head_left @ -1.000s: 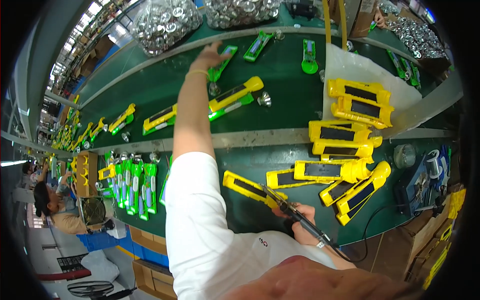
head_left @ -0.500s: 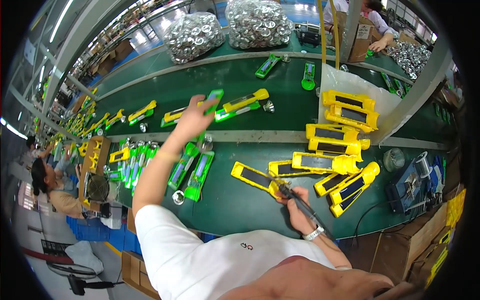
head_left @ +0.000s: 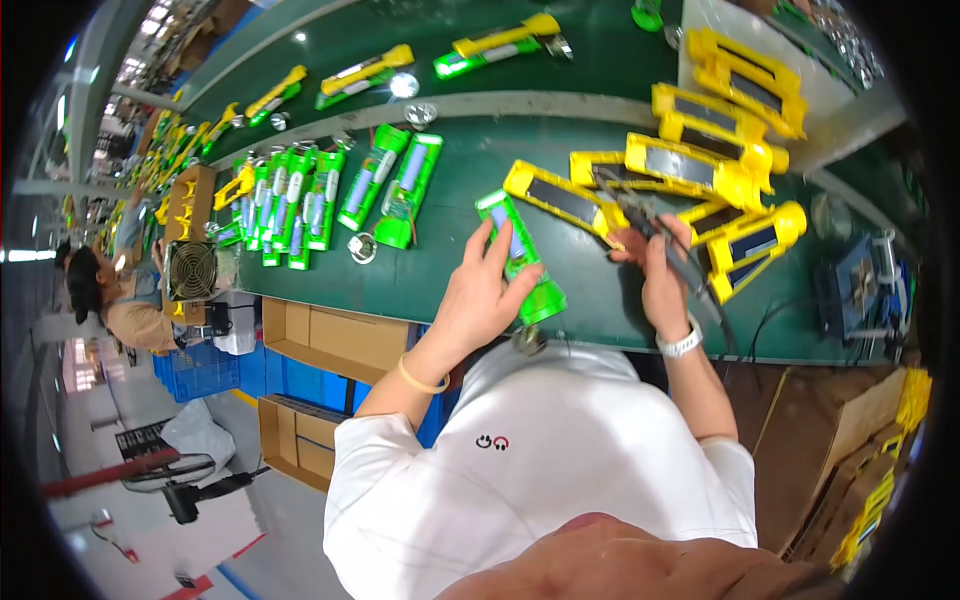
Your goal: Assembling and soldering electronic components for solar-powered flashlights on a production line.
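My left hand (head_left: 478, 295) grips a green plastic torch housing (head_left: 520, 258) by its edges, over the near bench. A blue cylindrical battery shows inside it, and a shiny reflector (head_left: 530, 340) hangs at its lower end. My right hand (head_left: 660, 270) is closed around a dark soldering iron (head_left: 640, 218), whose cable runs down past the wrist. Just beyond that hand lies a yellow housing (head_left: 565, 198) with a dark panel. More yellow housings (head_left: 685, 165) are piled to the right. Left of my left hand rest two green housings with batteries (head_left: 408, 185).
A row of green housings (head_left: 290, 205) lies farther left, beside a cardboard box (head_left: 185, 200) and a small fan (head_left: 192, 270). Paired yellow and green housings (head_left: 500, 45) sit on the far belt. A blue soldering station (head_left: 855, 290) stands at the right. Another person (head_left: 110, 290) works at the left.
My left hand has come back from the far belt to the near bench with a green housing. My right hand keeps the soldering iron. The view has tilted downward.
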`<state>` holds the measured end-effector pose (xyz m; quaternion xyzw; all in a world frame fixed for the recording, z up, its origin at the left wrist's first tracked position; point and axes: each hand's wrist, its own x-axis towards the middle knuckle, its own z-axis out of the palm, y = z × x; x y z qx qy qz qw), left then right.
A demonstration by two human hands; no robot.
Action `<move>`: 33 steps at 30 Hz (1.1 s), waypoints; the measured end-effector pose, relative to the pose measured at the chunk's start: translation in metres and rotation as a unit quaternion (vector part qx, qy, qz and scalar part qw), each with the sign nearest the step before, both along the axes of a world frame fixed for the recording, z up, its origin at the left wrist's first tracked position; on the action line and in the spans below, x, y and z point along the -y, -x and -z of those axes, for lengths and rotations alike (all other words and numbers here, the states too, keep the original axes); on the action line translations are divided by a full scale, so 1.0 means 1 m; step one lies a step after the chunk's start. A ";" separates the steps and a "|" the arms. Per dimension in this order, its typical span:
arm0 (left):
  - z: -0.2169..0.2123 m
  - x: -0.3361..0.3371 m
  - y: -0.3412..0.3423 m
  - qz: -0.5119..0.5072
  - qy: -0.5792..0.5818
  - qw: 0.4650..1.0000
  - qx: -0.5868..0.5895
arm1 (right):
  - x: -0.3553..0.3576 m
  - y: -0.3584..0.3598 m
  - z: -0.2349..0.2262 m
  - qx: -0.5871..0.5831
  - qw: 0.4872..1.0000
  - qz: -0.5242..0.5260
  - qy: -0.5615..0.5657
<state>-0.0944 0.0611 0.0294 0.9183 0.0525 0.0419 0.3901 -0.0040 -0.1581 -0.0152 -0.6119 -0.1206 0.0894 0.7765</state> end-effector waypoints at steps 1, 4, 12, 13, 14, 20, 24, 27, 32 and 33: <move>-0.004 0.007 0.000 -0.011 0.136 0.990 -0.028 | 0.005 -0.003 0.002 0.025 1.000 0.005 0.005; -0.012 0.007 0.001 -0.020 0.326 0.942 -0.072 | 0.022 -0.005 0.000 0.083 0.993 0.068 0.043; 0.007 -0.008 -0.040 0.356 -0.225 0.880 0.220 | 0.055 0.010 0.009 0.067 0.982 0.157 -0.076; 0.013 -0.004 -0.041 0.311 -0.239 0.893 0.220 | 0.056 0.010 0.008 0.069 0.978 0.164 -0.108; 0.015 0.001 -0.042 0.265 -0.252 0.905 0.219 | 0.057 0.012 0.010 0.085 0.975 0.173 -0.111; 0.011 -0.042 -0.053 0.141 -0.192 0.934 0.268 | 0.074 0.019 0.010 0.074 0.966 0.218 -0.114; 0.008 -0.068 -0.050 0.191 -0.260 0.934 0.157 | 0.070 0.020 0.002 0.058 0.958 0.231 -0.160; 0.019 -0.053 -0.049 0.194 -0.242 0.925 0.219 | 0.070 0.020 -0.002 0.077 0.969 0.196 -0.129; 0.019 -0.026 -0.050 0.212 -0.156 0.916 0.304 | 0.057 0.034 -0.011 0.049 0.976 0.173 -0.125; 0.015 -0.019 -0.051 0.218 -0.125 0.921 0.299 | 0.054 0.038 -0.013 0.039 0.978 0.168 -0.116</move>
